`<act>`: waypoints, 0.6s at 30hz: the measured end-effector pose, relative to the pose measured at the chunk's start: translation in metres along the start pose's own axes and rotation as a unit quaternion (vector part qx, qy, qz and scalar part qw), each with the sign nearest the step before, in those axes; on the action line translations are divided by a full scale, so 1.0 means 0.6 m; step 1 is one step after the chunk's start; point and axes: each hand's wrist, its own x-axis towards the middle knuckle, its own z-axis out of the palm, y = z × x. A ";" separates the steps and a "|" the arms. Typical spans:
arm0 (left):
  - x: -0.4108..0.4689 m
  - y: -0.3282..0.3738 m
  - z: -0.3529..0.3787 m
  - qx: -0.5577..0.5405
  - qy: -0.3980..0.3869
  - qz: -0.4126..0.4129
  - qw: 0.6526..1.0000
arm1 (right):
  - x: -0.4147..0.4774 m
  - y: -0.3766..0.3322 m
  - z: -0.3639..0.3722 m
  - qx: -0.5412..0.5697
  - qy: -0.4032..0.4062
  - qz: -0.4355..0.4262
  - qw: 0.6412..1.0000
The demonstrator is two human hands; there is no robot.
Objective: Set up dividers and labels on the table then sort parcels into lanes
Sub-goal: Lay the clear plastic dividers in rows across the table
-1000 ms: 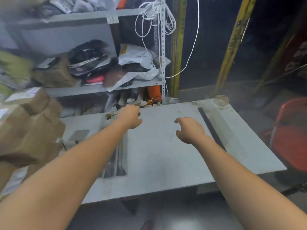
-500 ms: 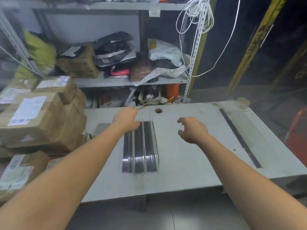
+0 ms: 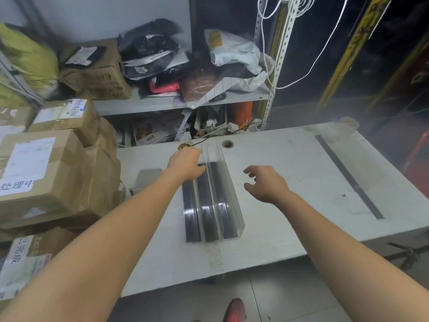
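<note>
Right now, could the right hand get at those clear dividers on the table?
Probably yes: the right hand hovers open just beside the clear dividers, with only bare table between them.

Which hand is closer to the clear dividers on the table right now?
Left. The left hand rests on the clear dividers at their far left edge; the right hand hovers open just right of them, not touching.

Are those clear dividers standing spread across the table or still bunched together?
Bunched together: the clear dividers lie side by side in one stack mid-table, the left hand resting on them.

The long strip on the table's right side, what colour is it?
Black strip, head view.
</note>
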 end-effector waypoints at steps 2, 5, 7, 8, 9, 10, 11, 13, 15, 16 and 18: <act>0.020 0.001 0.004 -0.007 -0.007 0.000 1.000 | 0.016 0.007 0.016 0.028 -0.011 0.003 1.000; 0.050 0.006 0.015 -0.009 -0.022 0.012 1.000 | 0.036 0.025 0.040 0.059 -0.024 0.013 0.998; 0.068 0.008 0.025 -0.014 -0.032 0.022 0.999 | 0.047 0.037 0.055 0.084 -0.036 0.020 0.996; 0.077 0.007 0.031 -0.011 -0.036 0.032 0.999 | 0.051 0.042 0.063 0.097 -0.040 0.026 0.994; 0.087 0.008 0.037 -0.007 -0.042 0.048 0.998 | 0.056 0.047 0.069 0.107 -0.041 0.030 0.993; 0.098 0.008 0.042 -0.007 -0.049 0.066 0.997 | 0.060 0.050 0.075 0.120 -0.036 0.035 0.991; 0.108 0.009 0.047 -0.009 -0.057 0.085 0.995 | 0.063 0.053 0.082 0.136 -0.030 0.044 0.989; 0.130 0.012 0.058 -0.009 -0.068 0.127 0.990 | 0.066 0.054 0.096 0.160 -0.028 0.062 0.985; 0.152 0.013 0.068 0.005 -0.078 0.169 0.983 | 0.066 0.051 0.108 0.171 -0.040 0.071 0.982; 0.165 0.012 0.073 0.014 -0.085 0.186 0.979 | 0.066 0.049 0.113 0.175 -0.047 0.074 0.981; 0.184 0.013 0.079 0.025 -0.095 0.213 0.972 | 0.066 0.045 0.123 0.178 -0.061 0.078 0.979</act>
